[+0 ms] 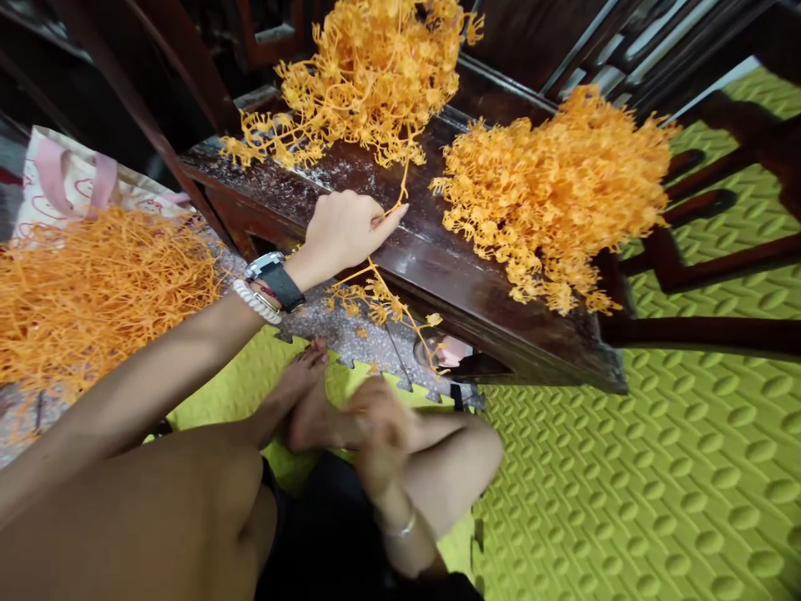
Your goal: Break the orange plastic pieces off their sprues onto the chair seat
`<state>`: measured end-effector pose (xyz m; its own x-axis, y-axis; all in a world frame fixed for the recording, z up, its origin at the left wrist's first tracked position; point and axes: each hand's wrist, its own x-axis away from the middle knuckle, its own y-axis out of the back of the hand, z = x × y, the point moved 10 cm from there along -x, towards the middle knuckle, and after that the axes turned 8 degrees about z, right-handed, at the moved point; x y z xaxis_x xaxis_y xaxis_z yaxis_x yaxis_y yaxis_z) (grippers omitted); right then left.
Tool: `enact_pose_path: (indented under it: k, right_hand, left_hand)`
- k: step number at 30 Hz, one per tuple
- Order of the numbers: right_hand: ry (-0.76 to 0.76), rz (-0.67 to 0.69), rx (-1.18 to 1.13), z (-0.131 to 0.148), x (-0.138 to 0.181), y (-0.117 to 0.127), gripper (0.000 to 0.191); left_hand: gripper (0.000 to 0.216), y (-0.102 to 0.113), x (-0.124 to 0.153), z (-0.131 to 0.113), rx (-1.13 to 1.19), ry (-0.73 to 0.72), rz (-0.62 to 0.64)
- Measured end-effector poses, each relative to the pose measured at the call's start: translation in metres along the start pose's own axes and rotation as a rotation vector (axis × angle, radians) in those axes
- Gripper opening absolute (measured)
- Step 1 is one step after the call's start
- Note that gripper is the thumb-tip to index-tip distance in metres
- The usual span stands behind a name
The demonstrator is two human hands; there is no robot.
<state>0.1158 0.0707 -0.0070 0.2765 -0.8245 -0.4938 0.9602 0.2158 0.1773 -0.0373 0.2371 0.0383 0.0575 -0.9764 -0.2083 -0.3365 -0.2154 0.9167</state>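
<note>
Left hand: fingers pinched shut on the thin stem of an orange sprig, at the front edge of the dark surface.
Stem axis: runs up and away from the fingertips into the rear heap.
Right hand: low by the foot and blurred, so its grip can't be told; it is well apart from the sprig.
Side heap: to the right of the left hand.

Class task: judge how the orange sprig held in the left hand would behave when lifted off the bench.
Probably light: the orange sprig is all thin, branching stems. Likely flexible rather than stiff, since it droops over the bench edge below the left hand. It may snag, as a stem at the fingertips runs into the pile.
</note>
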Motion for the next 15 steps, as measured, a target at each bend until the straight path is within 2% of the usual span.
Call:
enact_pose_path:
  k: [1, 2, 3, 5, 7, 9, 12, 15]
  right_hand:
    - [-0.147, 0.14, -0.044, -0.021, 0.011, -0.031, 0.014]
    - [-0.246, 0.131, -0.062, -0.04, 0.02, -0.042, 0.01]
    - [-0.336, 0.081, -0.068, -0.058, 0.024, -0.045, 0.022]
    - [-0.441, -0.111, -0.081, -0.087, 0.021, -0.029, 0.046]
    - [-0.461, -0.207, -0.145, -0.101, 0.002, -0.012, 0.058]
    - [-0.387, -0.184, -0.261, -0.094, -0.028, -0.006, 0.059]
    - [-0.267, -0.077, -0.449, -0.066, -0.067, -0.015, 0.058]
    - [-0.348, -0.044, -0.55, -0.057, -0.08, -0.033, 0.049]
  left_hand:
    - [0.063, 0.0, 0.0, 0.0, 0.007, -0.001, 0.005]
    - [0.062, 0.0, 0.001, 0.0, 0.013, -0.001, 0.008]
    - [0.062, 0.001, 0.001, 0.0, 0.02, -0.003, 0.011]
    - [0.06, 0.001, 0.002, -0.001, 0.03, -0.01, 0.017]
    - [0.059, 0.001, 0.002, -0.001, 0.038, -0.017, 0.027]
    - [0.059, 0.0, 0.002, -0.001, 0.047, -0.017, 0.035]
    - [0.059, -0.001, 0.002, 0.0, 0.053, -0.008, 0.035]
    - [0.059, -0.001, 0.001, 0.0, 0.023, -0.003, 0.031]
